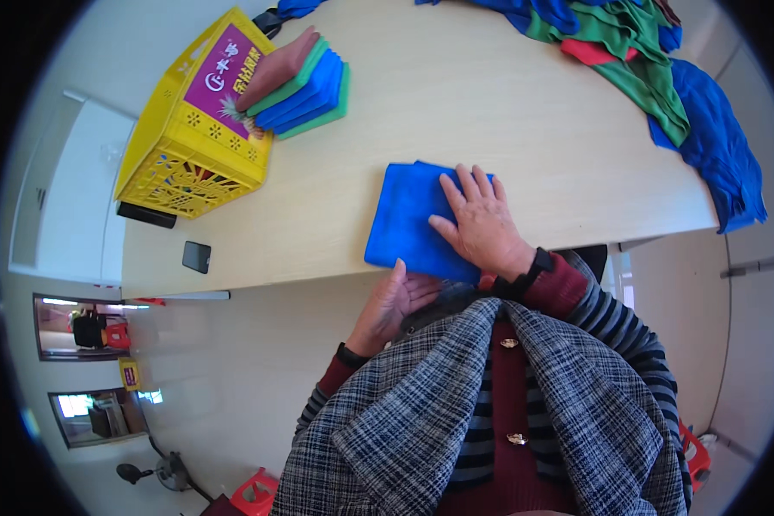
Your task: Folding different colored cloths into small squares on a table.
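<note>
Hands first: the right hand (482, 225) lies flat on top of a folded blue cloth (408, 219), palm down, fingers slightly spread and pointing away from the person, pressing the right part of the cloth onto the table (490, 112). The cloth sits right at the near table edge, sticking out to the left of those fingers, so most of the blue shows on that side. The left hand (394, 303) is below the table edge, just under the cloth's near edge, palm turned up with the fingers loosely together; can't tell if it's actually touching the cloth.

Further back on the left there's a yellow plastic crate (181, 146) with a neat stack of folded cloths (305, 82) leaning beside it. A loose heap of blue, green and red cloths (654, 60) sprawls over the far right corner. A dark phone (196, 256) lies near the left edge.
</note>
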The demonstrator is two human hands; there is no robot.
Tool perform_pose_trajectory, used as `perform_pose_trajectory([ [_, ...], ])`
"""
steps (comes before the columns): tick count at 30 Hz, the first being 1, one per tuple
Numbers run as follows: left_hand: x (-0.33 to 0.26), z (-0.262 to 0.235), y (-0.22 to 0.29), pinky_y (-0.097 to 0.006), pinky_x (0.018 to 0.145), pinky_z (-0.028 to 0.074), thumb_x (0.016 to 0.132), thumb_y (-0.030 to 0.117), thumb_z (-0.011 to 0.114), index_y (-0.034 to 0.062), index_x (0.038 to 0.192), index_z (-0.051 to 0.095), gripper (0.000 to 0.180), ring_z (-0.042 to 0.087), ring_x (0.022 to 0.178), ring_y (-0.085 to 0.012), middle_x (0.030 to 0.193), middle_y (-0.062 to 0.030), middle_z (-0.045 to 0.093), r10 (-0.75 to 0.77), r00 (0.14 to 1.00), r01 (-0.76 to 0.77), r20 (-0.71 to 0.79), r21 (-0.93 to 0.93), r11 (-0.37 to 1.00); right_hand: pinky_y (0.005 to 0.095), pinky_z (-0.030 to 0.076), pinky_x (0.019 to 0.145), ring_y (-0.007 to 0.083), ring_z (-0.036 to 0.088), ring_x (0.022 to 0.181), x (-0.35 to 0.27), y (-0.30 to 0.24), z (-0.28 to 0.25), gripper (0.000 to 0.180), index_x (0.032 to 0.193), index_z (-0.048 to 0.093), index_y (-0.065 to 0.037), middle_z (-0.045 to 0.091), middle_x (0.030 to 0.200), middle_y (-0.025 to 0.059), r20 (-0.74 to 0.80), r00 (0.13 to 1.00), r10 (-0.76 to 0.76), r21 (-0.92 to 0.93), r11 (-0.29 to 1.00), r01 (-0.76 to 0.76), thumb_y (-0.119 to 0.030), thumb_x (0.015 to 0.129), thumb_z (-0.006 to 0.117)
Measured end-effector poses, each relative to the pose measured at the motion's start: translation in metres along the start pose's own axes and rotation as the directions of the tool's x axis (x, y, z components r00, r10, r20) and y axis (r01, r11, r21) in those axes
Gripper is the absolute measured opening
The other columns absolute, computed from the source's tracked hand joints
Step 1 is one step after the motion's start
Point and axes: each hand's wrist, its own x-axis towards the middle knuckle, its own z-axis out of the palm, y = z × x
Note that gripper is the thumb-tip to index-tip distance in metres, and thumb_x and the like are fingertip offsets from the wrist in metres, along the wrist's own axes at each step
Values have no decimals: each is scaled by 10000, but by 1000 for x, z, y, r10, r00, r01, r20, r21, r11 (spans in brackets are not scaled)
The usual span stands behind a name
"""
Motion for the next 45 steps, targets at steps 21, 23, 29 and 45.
perform_pose_trajectory([
  [21,20,5,401,-439,1042,486,920,208,716,30,1323,546,473,608,1194,-269,1307,-110,633,821,562,-811,-104,125,571,494,337,1164,378,457,1371,-39,74,-22,498,1332,565,3,552,1411,178,-146,989,38,17,999,-36,-108,854,653],
  [23,49,-11,446,-487,1029,499,925,203,702,34,1314,537,455,597,1213,-290,1335,-138,611,869,474,-879,-142,-12,477,494,340,1163,380,457,1371,-37,71,-23,494,1326,570,6,553,1410,180,-151,987,49,26,999,-46,-114,854,656],
  [29,137,-109,455,-570,1063,479,932,154,680,66,1335,512,445,573,1242,-347,1349,-180,583,696,654,-746,-297,-104,657,492,350,1157,389,457,1371,-31,64,-22,490,1308,585,19,558,1406,186,-123,990,72,46,997,-67,-136,850,666],
  [45,128,-140,442,-531,1031,521,959,192,670,26,1338,468,461,554,1231,-389,1328,-205,539,590,697,-688,-408,-147,711,489,350,1154,374,462,1367,-35,68,-23,477,1289,588,24,557,1404,191,-142,988,65,31,998,-61,-155,854,671],
])
